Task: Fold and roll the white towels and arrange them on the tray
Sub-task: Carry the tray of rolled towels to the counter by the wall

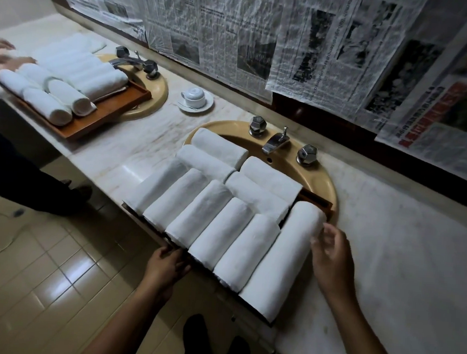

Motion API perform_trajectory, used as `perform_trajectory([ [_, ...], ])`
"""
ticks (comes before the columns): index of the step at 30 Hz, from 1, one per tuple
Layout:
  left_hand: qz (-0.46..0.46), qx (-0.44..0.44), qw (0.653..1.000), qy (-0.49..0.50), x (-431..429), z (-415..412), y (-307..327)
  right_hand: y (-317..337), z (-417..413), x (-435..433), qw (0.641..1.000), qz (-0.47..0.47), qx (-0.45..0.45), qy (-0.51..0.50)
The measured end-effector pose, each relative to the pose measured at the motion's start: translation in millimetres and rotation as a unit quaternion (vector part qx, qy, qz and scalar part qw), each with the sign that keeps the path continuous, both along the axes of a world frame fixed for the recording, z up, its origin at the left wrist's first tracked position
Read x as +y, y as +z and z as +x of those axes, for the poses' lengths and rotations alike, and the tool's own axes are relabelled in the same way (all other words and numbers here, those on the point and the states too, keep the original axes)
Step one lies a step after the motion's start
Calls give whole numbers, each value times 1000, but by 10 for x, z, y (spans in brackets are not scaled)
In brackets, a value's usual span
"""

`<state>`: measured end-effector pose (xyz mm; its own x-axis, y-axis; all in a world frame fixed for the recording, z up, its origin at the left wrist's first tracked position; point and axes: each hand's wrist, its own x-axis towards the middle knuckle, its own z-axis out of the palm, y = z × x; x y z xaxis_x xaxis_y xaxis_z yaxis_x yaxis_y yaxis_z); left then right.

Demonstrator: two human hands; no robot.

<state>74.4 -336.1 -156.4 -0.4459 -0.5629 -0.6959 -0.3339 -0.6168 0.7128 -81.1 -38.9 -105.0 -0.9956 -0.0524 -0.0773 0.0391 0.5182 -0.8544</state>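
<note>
Left hand: my left hand has its fingers curled over the near edge of the wooden tray and grips it.
Right hand: my right hand is loosely spread and holds nothing; its fingertips sit at the side of the rightmost roll, and I cannot tell whether they touch it.
Between the hands: I see a front row of rolled white towels, six side by side, each touching the next, with their ends pointing toward me.
Just beyond the hands: four more rolls lie behind the front row, turned crosswise to it.
Under the towels: the tray rests across a tan sink, with its near edge overhanging the counter's front.
Past the tray: a chrome faucet stands between two faceted knobs.
Beside my right hand: marble counter.
Beyond my left hand: an upturned cup on a saucer stands on the counter.
Far to the left: a second tray with rolled towels sits over another sink, and another person's hands are at its towels.
Back wall: newspaper sheets cover it.
Below my left hand: tiled floor.
</note>
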Motion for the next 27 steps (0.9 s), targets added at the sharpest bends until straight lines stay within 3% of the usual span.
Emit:
perform_trajectory([
  [5, 28, 25, 999, 1, 8, 2, -23, -481, 555, 59, 974, -38, -213, -66],
  [9, 32, 33, 999, -12, 40, 2, 3, -852, 750, -95, 911, -199, -343, -109],
  [12, 34, 37, 999, -18, -13, 25, -19, -788, 766, -184, 895, -265, -333, -132],
  [17, -1, -3, 1000, -20, -350, 97, 24, -761, 765, -221, 897, -255, -322, -163],
  [21, -151, -75, 985, -19, -976, 94, 64, -762, 773, -265, 905, -234, -305, -185],
  [24, -282, -98, 953, -47, -1426, 0, 149, -777, 793, -286, 906, -231, -292, -202],
  [27, -352, -129, 921, -109, -1724, -226, 258, -807, 799, -317, 903, -223, -288, -227],
])
